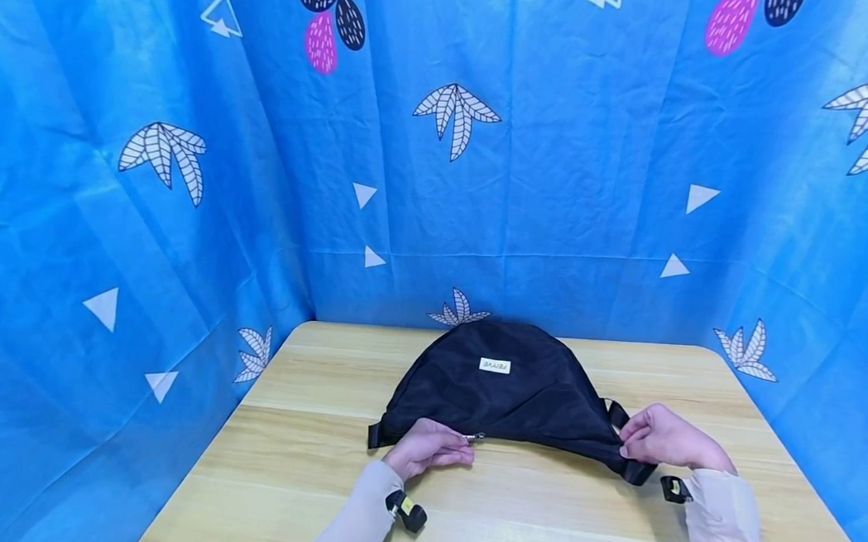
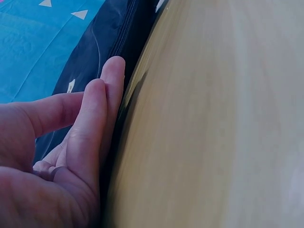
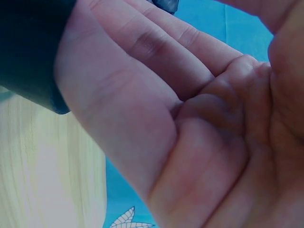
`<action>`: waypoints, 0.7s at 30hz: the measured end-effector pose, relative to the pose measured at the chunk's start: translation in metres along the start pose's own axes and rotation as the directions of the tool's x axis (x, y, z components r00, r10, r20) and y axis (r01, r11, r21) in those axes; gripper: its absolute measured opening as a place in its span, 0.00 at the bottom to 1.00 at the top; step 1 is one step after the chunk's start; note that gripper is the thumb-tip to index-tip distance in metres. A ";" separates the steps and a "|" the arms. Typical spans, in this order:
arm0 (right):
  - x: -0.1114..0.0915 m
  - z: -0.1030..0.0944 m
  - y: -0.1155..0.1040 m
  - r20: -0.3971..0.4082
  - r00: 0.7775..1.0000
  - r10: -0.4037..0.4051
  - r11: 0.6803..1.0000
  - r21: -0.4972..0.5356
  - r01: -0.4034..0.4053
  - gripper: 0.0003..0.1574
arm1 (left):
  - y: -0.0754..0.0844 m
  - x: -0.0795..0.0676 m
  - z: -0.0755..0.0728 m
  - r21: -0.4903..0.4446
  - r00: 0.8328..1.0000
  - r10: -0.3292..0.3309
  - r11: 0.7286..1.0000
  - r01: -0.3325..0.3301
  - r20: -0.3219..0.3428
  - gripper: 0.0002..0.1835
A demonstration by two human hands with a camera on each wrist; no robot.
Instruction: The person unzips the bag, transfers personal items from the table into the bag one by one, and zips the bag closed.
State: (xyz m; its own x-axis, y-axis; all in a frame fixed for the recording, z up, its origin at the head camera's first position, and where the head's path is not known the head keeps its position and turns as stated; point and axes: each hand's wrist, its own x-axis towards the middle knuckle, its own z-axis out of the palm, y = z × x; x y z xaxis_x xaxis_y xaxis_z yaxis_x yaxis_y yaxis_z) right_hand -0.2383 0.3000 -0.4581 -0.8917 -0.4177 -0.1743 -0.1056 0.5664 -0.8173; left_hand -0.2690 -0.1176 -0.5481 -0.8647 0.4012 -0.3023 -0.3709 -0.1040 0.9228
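Note:
A black half-round bag [image 1: 516, 400] with a small white label [image 1: 494, 365] lies on the table, its curved side toward the back wall. Along its near, straight edge my left hand [image 1: 432, 448] pinches the metal zipper pull [image 1: 474, 436] at the fingertips. In the left wrist view, the thumb and fingers [image 2: 88, 128] lie against the bag's dark edge; the pull is hidden there. My right hand [image 1: 666, 438] grips the bag's right end between thumb and fingers, beside a black strap [image 1: 640, 472]. The right wrist view shows mostly palm [image 3: 209, 137], with dark fabric at upper left.
A light wood table [image 1: 538, 518] carries the bag. Blue patterned cloth [image 1: 581, 189] hangs behind it and on both sides. Each forearm wears a black wrist strap, such as the left one [image 1: 406, 510].

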 end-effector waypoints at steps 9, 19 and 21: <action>0.000 -0.001 0.002 -0.003 1.000 0.013 1.000 -0.003 -0.013 0.13 | 0.001 -0.001 -0.002 0.002 1.000 0.007 1.000 -0.007 -0.002 0.13; 0.000 -0.001 0.002 -0.009 1.000 0.015 1.000 -0.002 -0.015 0.13 | 0.001 -0.002 -0.002 0.002 1.000 -0.011 1.000 0.011 -0.011 0.11; 0.000 -0.001 0.002 -0.009 1.000 0.016 1.000 -0.003 -0.016 0.13 | 0.001 -0.002 -0.003 0.000 1.000 -0.012 1.000 0.012 -0.010 0.11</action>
State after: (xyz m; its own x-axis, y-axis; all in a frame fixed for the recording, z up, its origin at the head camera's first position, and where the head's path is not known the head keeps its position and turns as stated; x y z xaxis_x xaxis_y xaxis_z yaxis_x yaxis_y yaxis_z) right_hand -0.2386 0.3017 -0.4589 -0.8971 -0.4022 -0.1827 -0.0923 0.5751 -0.8128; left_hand -0.2688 -0.1211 -0.5470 -0.8634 0.3931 -0.3162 -0.3816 -0.0989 0.9190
